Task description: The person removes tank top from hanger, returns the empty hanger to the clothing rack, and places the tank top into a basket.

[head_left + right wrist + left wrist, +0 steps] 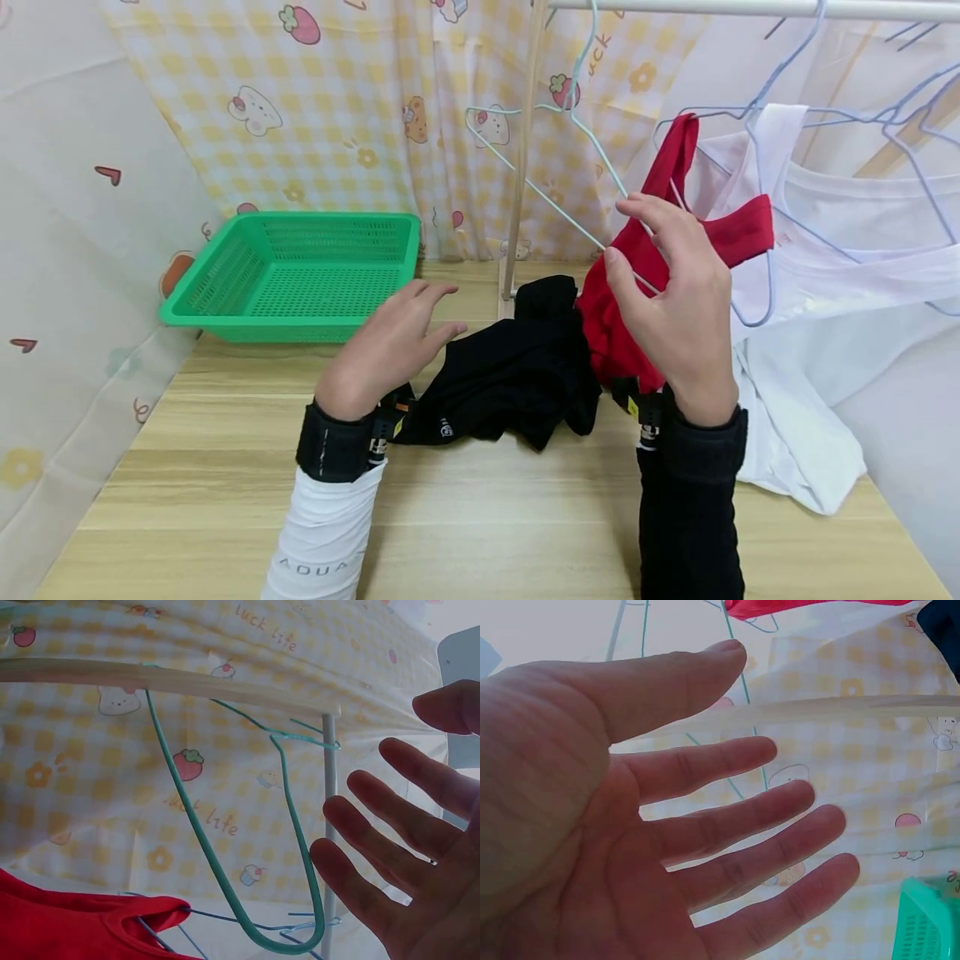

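Observation:
My left hand (393, 346) is held over the table left of a crumpled black garment (510, 379), its fingers extended and holding nothing. The left wrist view shows its palm, with thumb and fingers spread apart. My right hand (678, 304) is raised in front of a red sleeveless top (618, 312), fingers extended. A bare light-green wire hanger (196, 829) hangs from the rack; in the right wrist view my fingertips overlap its edge. The black garment lies on the table with a small white logo showing.
A green plastic basket (288, 321) stands at the back left. The rack's white rail (690, 8) runs across the upper right, with a wooden post (522, 150) at its end. White tops (832, 267) hang from blue hangers at the right, above the wooden table (510, 525).

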The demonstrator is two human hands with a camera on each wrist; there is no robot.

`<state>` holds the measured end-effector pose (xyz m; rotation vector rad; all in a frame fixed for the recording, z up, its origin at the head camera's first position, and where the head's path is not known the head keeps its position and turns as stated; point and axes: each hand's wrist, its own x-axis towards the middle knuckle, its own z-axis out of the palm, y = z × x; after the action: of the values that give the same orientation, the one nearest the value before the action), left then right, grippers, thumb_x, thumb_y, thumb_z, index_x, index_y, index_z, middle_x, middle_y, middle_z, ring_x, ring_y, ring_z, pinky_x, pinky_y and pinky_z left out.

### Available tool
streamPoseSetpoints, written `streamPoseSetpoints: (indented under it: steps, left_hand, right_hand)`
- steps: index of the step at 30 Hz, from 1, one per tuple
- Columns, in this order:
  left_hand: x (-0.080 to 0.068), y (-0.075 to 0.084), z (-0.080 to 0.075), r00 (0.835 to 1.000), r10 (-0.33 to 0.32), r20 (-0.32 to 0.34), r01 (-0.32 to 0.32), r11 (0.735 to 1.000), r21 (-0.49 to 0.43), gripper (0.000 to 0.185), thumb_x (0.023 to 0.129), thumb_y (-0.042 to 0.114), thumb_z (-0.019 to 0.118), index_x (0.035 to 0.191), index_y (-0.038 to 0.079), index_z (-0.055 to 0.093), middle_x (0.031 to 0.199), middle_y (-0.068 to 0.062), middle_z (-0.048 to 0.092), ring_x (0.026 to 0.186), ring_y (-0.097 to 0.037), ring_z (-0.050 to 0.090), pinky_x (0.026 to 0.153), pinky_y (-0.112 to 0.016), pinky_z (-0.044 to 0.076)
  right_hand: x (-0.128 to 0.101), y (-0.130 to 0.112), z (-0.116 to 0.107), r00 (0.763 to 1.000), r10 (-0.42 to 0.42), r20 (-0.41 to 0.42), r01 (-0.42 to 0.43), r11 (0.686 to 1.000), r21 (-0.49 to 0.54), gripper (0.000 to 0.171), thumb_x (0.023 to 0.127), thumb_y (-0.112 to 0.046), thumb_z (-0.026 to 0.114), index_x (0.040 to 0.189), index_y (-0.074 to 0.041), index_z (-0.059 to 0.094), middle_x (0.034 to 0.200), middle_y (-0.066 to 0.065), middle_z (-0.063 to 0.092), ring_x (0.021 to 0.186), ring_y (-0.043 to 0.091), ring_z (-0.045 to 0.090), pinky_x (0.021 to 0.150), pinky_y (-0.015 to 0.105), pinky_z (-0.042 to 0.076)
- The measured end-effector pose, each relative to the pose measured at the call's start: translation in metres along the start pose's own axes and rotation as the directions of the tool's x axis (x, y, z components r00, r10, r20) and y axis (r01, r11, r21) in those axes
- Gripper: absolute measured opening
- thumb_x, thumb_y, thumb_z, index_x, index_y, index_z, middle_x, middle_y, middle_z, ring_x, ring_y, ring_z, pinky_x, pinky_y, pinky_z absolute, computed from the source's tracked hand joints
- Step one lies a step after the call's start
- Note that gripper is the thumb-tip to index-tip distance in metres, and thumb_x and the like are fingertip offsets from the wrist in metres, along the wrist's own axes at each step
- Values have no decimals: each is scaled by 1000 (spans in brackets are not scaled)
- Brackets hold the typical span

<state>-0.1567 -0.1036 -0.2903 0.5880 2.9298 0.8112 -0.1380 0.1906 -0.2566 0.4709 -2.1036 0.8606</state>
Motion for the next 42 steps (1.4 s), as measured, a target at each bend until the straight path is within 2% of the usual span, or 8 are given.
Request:
streamPoseSetpoints:
  steps: [11, 14, 20, 24, 31, 34, 39, 42]
  left_hand:
    - [20, 14, 35, 984, 175, -10, -175, 983, 61, 75, 102, 30, 78, 165, 10, 42, 168, -24, 38, 156, -42, 39, 123, -55, 43]
    - [31, 21, 55, 979, 203, 36, -205, 976, 73, 81, 98, 29, 83, 167, 14, 42, 172, -24, 33, 158, -44, 35, 125, -56, 40]
    - [54, 23, 107, 965, 234, 122, -250, 959, 134, 91, 93, 33, 88, 168, 19, 39, 176, -23, 24, 159, -48, 31, 116, -55, 51]
    - [63, 20, 133, 962, 227, 151, -253, 948, 190, 97, 90, 37, 90, 170, 23, 37, 177, -21, 22, 160, -48, 29, 120, -61, 45]
    - [75, 21, 147, 963, 157, 218, -204, 955, 215, 100, 89, 36, 91, 171, 29, 34, 179, -16, 20, 164, -49, 22, 125, -66, 35]
    - [81, 21, 151, 954, 121, 274, -187, 955, 230, 97, 92, 30, 89, 171, 31, 32, 179, -15, 20, 161, -46, 28, 120, -59, 45]
    - [88, 21, 155, 939, 88, 332, -188, 941, 283, 90, 95, 26, 85, 170, 33, 34, 174, -13, 31, 148, -41, 45, 95, -46, 60]
    - [90, 21, 157, 939, 72, 335, -180, 936, 301, 81, 95, 25, 85, 165, 33, 44, 167, -11, 42, 142, -40, 50, 97, -48, 59]
  right_hand:
    - [0, 0, -5, 1000, 30, -10, -29, 999, 36, 43, 101, -22, 69, 143, -11, 70, 144, 4, 71, 131, 22, 65, 107, 18, 47]
    - [-1, 1, -8, 999, 35, -14, -34, 998, 45, 43, 101, -21, 69, 142, -11, 71, 143, 4, 71, 129, 23, 66, 107, 16, 46]
    - [-1, 3, -11, 999, 42, -9, -41, 997, 59, 42, 101, -19, 69, 142, -9, 71, 141, 7, 72, 128, 25, 67, 107, 16, 47]
    - [-1, 2, -11, 998, 67, -6, -67, 996, 67, 42, 100, -17, 71, 141, -10, 71, 140, 7, 73, 126, 26, 68, 105, 14, 46]
    - [-1, 2, -11, 997, 74, 22, -76, 995, 71, 45, 99, -17, 72, 143, -11, 70, 143, 6, 71, 128, 27, 67, 105, 13, 45]
    - [-1, 2, -11, 997, 67, 31, -69, 996, 63, 46, 99, -18, 72, 144, -11, 69, 144, 7, 70, 128, 28, 67, 105, 12, 45]
    - [0, 1, -11, 997, 67, 27, -68, 996, 61, 44, 100, -17, 70, 143, -12, 70, 142, 6, 72, 126, 28, 68, 105, 13, 45]
    - [-2, 2, -11, 997, 75, 29, -77, 995, 58, 44, 100, -17, 70, 144, -12, 70, 142, 5, 71, 125, 28, 68, 104, 13, 45]
